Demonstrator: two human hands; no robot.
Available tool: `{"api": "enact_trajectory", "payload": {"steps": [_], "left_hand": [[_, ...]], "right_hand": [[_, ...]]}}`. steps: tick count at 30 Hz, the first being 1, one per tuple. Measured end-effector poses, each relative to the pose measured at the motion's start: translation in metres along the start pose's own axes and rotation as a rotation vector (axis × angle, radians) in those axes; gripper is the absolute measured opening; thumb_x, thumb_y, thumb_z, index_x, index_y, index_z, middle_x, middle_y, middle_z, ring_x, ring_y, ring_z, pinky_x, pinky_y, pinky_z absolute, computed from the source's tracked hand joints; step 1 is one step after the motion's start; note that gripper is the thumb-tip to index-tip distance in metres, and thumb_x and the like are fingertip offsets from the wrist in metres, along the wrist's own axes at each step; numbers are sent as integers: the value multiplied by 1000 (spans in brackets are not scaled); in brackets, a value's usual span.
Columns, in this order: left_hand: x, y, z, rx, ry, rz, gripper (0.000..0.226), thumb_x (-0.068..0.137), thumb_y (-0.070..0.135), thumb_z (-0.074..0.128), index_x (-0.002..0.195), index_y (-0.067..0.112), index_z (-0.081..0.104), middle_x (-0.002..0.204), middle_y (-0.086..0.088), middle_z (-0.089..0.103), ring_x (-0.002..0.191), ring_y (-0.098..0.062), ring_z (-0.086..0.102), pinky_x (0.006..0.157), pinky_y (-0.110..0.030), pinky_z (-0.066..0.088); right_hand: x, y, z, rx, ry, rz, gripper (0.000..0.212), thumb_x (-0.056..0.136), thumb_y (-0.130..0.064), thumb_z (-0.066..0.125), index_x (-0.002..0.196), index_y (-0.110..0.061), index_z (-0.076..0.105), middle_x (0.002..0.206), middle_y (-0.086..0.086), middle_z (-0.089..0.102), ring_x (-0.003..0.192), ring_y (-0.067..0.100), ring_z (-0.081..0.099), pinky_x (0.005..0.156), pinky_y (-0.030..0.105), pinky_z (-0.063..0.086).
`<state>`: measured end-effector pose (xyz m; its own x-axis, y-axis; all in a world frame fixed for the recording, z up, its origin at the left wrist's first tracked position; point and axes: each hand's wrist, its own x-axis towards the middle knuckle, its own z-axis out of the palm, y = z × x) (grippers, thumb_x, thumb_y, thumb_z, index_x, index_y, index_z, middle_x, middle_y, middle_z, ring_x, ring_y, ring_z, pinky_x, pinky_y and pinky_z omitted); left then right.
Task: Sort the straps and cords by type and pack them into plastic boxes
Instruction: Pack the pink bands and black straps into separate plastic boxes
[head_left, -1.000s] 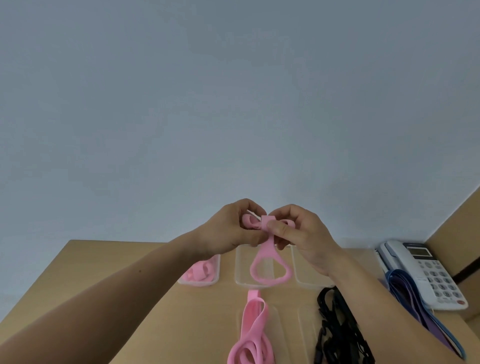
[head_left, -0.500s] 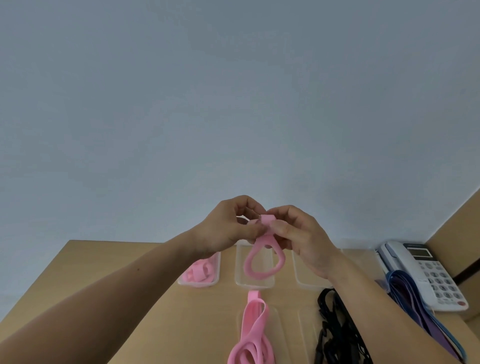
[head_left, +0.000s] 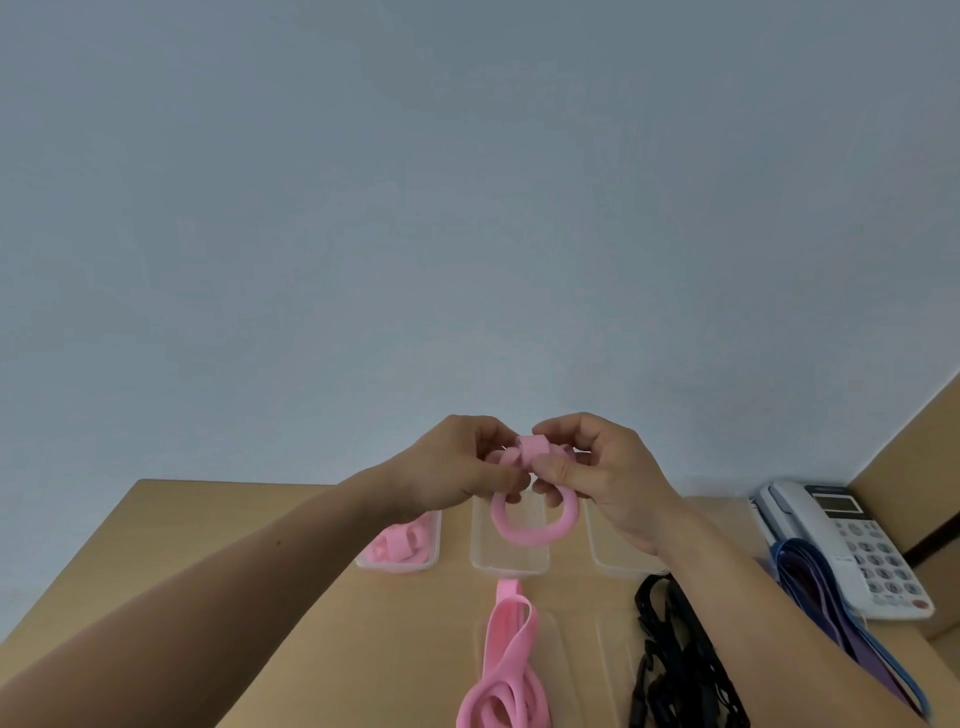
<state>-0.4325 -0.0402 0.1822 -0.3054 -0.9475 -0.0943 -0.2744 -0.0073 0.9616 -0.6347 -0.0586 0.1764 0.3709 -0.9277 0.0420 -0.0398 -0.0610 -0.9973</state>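
Pink strap (head_left: 535, 535) — pinched at its wrapped top by left hand (head_left: 457, 467) and right hand (head_left: 608, 478), fingers of both curled round it; loop hanging over middle plastic box (head_left: 509, 565). Loose pink straps (head_left: 506, 670) on tabletop (head_left: 260, 519) at 6 o'clock; black cords (head_left: 675, 665) at 5 o'clock.

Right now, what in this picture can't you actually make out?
Head view, pink strap: how its top is wound; the left hand and right hand cover it.
Head view, right-hand box: its contents; the right wrist hides most of it.
Head view, black cords and loose pink straps: their ends, cut off by the bottom edge.
Head view, phone: key labels too small.
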Motion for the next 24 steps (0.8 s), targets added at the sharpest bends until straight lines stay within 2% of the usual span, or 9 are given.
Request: {"api": "enact_trajectory", "payload": {"steps": [3, 6, 9, 13, 15, 17, 19, 21, 24], "left_hand": [[-2, 1, -1, -124, -39, -38, 34, 83, 24, 70, 109, 3, 66, 101, -16, 74, 89, -29, 73, 86, -40, 58], [-2, 1, -1, -182, -14, -48, 28, 90, 20, 66, 109, -1, 66, 99, -17, 73, 87, -29, 72, 81, -35, 59], [-3, 1, -1, -172, 29, -6, 24, 87, 12, 71, 109, 3, 65, 97, -15, 74, 85, -25, 73, 79, -33, 59], [-2, 1, 1, -79, 123, 81, 29, 78, 9, 77, 105, 11, 66, 101, -10, 71, 83, -18, 69, 79, -36, 57], [-3, 1, 1, -39, 130, 139, 29, 81, 5, 75, 106, 16, 65, 98, -1, 70, 83, -12, 68, 76, -29, 57], [-3, 1, 1, 38, 131, 192, 29, 82, 3, 73, 105, 19, 64, 89, 13, 69, 82, -7, 67, 73, -21, 55], [-3, 0, 3, 106, 143, 208, 31, 82, 1, 70, 103, 23, 63, 83, 21, 67, 79, -4, 64, 71, -19, 54], [-3, 0, 4, 146, 149, 210, 34, 81, 2, 69, 103, 27, 62, 88, 21, 66, 78, -3, 63, 71, -22, 54], [-2, -2, 4, 102, 142, 153, 46, 79, 7, 71, 114, 33, 56, 108, 6, 62, 86, -11, 66, 78, -27, 56]], "right_hand": [[0, 3, 1, -26, 2, -4, 40, 70, -17, 85, 105, -10, 67, 89, 15, 72, 67, 29, 69, 65, 34, 58], [0, 5, 1, -64, -4, -18, 37, 73, -5, 84, 104, -15, 67, 91, 11, 73, 68, 29, 68, 67, 33, 58], [0, 6, 1, -95, -3, -40, 38, 72, -2, 83, 102, -19, 67, 98, 6, 71, 70, 24, 68, 70, 33, 58], [2, 3, -1, 37, 11, 34, 33, 77, -22, 78, 107, -14, 66, 106, 10, 68, 81, 35, 72, 75, 40, 59], [2, 1, -1, 49, -12, 104, 27, 84, -30, 76, 102, -12, 69, 100, 11, 72, 80, 33, 72, 72, 41, 60], [1, 1, 1, 5, -31, 138, 31, 81, -38, 73, 96, -11, 71, 90, 8, 73, 74, 28, 71, 67, 39, 59], [1, 0, 2, -31, -24, 130, 28, 81, -33, 74, 95, -9, 71, 85, 9, 73, 70, 26, 70, 61, 36, 57], [0, 1, 3, -49, -13, 101, 18, 85, -22, 74, 96, -8, 71, 85, 13, 73, 66, 29, 70, 57, 33, 55], [0, 2, 2, -12, -14, 59, 14, 84, -12, 74, 98, -10, 72, 88, 15, 72, 65, 29, 69, 55, 31, 54]]}}
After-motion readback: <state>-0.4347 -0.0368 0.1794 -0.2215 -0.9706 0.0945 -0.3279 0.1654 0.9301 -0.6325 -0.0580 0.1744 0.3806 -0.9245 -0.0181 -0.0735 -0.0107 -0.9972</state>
